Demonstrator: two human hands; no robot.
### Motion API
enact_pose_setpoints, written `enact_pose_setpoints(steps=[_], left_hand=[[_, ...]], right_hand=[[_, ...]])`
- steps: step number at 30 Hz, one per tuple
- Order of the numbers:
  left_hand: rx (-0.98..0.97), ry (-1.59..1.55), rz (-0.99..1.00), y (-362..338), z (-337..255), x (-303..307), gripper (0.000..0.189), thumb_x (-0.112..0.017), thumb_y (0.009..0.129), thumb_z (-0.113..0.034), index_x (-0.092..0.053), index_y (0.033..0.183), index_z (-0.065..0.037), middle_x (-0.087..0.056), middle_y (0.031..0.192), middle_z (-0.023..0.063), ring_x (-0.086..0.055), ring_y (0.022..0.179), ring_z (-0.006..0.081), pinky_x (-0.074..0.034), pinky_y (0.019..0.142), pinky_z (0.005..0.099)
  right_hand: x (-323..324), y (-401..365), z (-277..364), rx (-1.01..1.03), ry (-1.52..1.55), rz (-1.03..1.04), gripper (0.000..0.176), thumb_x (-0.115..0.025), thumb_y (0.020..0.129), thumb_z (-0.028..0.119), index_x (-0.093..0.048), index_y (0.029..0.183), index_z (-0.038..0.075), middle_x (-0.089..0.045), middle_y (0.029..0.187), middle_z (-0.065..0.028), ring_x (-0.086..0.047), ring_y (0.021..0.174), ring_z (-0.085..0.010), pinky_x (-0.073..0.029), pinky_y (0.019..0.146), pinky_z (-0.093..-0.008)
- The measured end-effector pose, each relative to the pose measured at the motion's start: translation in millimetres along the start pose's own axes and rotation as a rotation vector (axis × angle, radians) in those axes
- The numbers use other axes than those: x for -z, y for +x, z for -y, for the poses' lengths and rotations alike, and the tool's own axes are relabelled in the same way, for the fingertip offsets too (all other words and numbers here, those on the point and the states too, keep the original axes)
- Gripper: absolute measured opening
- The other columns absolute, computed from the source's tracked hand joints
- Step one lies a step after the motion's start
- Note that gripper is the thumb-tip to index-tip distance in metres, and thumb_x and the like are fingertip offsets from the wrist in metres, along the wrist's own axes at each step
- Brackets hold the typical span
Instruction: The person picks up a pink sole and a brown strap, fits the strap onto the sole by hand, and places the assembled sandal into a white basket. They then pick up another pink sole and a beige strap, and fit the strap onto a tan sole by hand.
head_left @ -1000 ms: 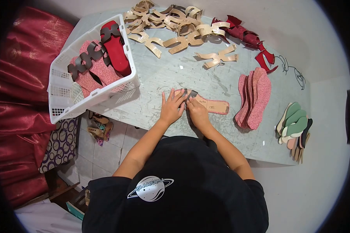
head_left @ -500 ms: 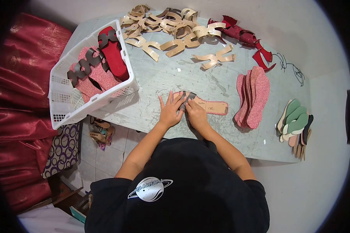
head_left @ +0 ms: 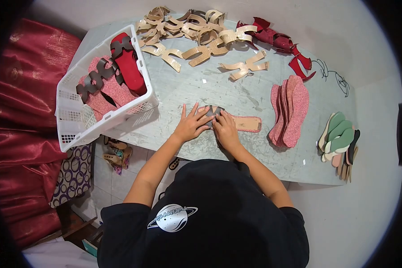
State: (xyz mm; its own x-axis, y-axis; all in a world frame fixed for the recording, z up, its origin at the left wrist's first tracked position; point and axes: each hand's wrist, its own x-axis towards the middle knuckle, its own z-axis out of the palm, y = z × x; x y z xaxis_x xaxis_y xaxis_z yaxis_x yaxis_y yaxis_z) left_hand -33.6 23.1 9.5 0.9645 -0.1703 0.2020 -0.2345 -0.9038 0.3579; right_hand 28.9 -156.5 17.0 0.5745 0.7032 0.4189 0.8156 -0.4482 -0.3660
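A pink-edged insole (head_left: 248, 123) with a tan face lies crosswise on the grey table, near its front edge. Dark straps (head_left: 213, 110) lie over its left part. My left hand (head_left: 193, 123) rests with fingers spread, their tips on the left end of the insole and the straps. My right hand (head_left: 225, 129) lies across the insole's middle, fingers stretched over it beside the straps. Both hands touch the piece, and the palms hide the near edge of it.
A white basket (head_left: 149, 96) holding sandals and soles stands at the left. Gold straps (head_left: 206, 53) and red straps (head_left: 277, 40) lie at the back. Pink soles (head_left: 295, 111) stand in a row on the right, with green soles (head_left: 341, 131) beyond. The grey table (head_left: 183, 156) has a front edge.
My right hand's fingers have gone from bunched at the straps to stretched out over the insole. My left hand has shifted slightly left and its fingers stay spread.
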Motion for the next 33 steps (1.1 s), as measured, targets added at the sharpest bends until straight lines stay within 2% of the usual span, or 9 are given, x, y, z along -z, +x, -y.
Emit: enact_pose_setpoints(steps=[4, 9, 14, 16, 17, 19, 22, 28, 33], left_hand=[[-0.048, -0.002, -0.068, 0.9, 2.1, -3.5, 0.043, -0.058, 0.081, -0.037, -0.052, 0.123, -0.030, -0.038, 0.138, 0.0015, -0.028, 0.129, 0.0373, -0.011, 0.099, 0.0658], [-0.056, 0.010, -0.087, 0.3, 0.5, -1.7, 0.042, -0.059, 0.080, -0.036, -0.054, 0.121, -0.029, -0.039, 0.138, 0.0023, -0.029, 0.128, 0.0373, -0.013, 0.100, 0.0633], [-0.019, -0.020, -0.041, 1.7, -2.1, 1.3, 0.038, -0.057, 0.082, -0.034, -0.055, 0.119, -0.027, -0.041, 0.136, 0.0035, -0.029, 0.130, 0.0326, -0.013, 0.101, 0.0626], [-0.022, -0.027, -0.041, 2.1, -2.7, 2.4, 0.038, -0.057, 0.082, -0.034, -0.056, 0.119, -0.027, -0.041, 0.136, 0.0039, -0.030, 0.130, 0.0311, -0.013, 0.101, 0.0619], [-0.023, -0.031, -0.039, 2.3, -2.7, 2.7, 0.038, -0.057, 0.082, -0.034, -0.056, 0.119, -0.026, -0.041, 0.136, 0.0043, -0.031, 0.129, 0.0296, -0.013, 0.102, 0.0613], [-0.026, -0.049, -0.035, 2.1, -1.7, 1.8, 0.038, -0.057, 0.082, -0.033, -0.056, 0.119, -0.025, -0.041, 0.136, 0.0050, -0.032, 0.129, 0.0287, -0.014, 0.103, 0.0597], [-0.034, -0.082, -0.032, 2.2, -2.1, 2.3, 0.037, -0.057, 0.082, -0.031, -0.056, 0.119, -0.024, -0.042, 0.135, 0.0066, -0.035, 0.128, 0.0274, -0.016, 0.104, 0.0563], [-0.058, -0.103, -0.042, 1.9, -1.2, 1.7, 0.038, -0.059, 0.081, -0.028, -0.057, 0.118, -0.022, -0.042, 0.134, 0.0087, -0.036, 0.127, 0.0281, -0.020, 0.104, 0.0542], [-0.072, -0.101, -0.072, 1.6, -0.6, -0.1, 0.038, -0.060, 0.081, -0.028, -0.057, 0.118, -0.021, -0.043, 0.133, 0.0095, -0.037, 0.127, 0.0284, -0.020, 0.103, 0.0549]], right_hand=[[3.7, -0.2, -3.7, -0.023, 0.075, 0.033, 0.023, -0.062, 0.077, 0.011, -0.062, 0.098, 0.002, -0.057, 0.109, -0.0139, -0.048, 0.113, -0.0327, -0.037, 0.095, -0.0451], [26.7, 0.5, -21.0, 0.002, 0.318, 0.234, 0.024, -0.058, 0.080, 0.014, -0.062, 0.103, 0.005, -0.055, 0.116, -0.0137, -0.045, 0.116, -0.0323, -0.034, 0.098, -0.0444], [52.0, -11.3, -38.6, -0.011, 0.369, 0.329, 0.024, -0.056, 0.081, 0.012, -0.062, 0.104, 0.007, -0.054, 0.120, -0.0123, -0.046, 0.117, -0.0311, -0.032, 0.100, -0.0445], [54.6, -19.7, -42.3, 0.069, 0.310, 0.359, 0.032, -0.056, 0.078, 0.010, -0.059, 0.110, 0.008, -0.049, 0.127, -0.0119, -0.040, 0.123, -0.0305, -0.028, 0.104, -0.0460], [56.1, -24.0, -42.8, 0.068, 0.309, 0.360, 0.032, -0.056, 0.078, 0.010, -0.059, 0.110, 0.008, -0.049, 0.127, -0.0119, -0.040, 0.123, -0.0305, -0.028, 0.104, -0.0460], [63.0, -27.1, -39.4, 0.045, 0.304, 0.430, 0.044, -0.058, 0.073, 0.008, -0.055, 0.118, 0.011, -0.042, 0.134, -0.0113, -0.033, 0.129, -0.0294, -0.022, 0.106, -0.0474], [59.5, -29.9, -40.2, 0.034, 0.302, 0.443, 0.054, -0.060, 0.069, 0.009, -0.052, 0.122, 0.014, -0.038, 0.137, -0.0103, -0.029, 0.131, -0.0296, -0.020, 0.107, -0.0479], [54.6, -23.3, -42.2, 0.008, 0.352, 0.399, 0.059, -0.068, 0.066, 0.016, -0.052, 0.123, 0.017, -0.038, 0.137, -0.0099, -0.028, 0.130, -0.0328, -0.020, 0.107, -0.0474], [54.6, -18.2, -39.4, 0.066, 0.273, 0.398, 0.051, -0.069, 0.067, 0.017, -0.057, 0.116, 0.018, -0.040, 0.136, -0.0077, -0.030, 0.129, -0.0326, -0.023, 0.106, -0.0467]])
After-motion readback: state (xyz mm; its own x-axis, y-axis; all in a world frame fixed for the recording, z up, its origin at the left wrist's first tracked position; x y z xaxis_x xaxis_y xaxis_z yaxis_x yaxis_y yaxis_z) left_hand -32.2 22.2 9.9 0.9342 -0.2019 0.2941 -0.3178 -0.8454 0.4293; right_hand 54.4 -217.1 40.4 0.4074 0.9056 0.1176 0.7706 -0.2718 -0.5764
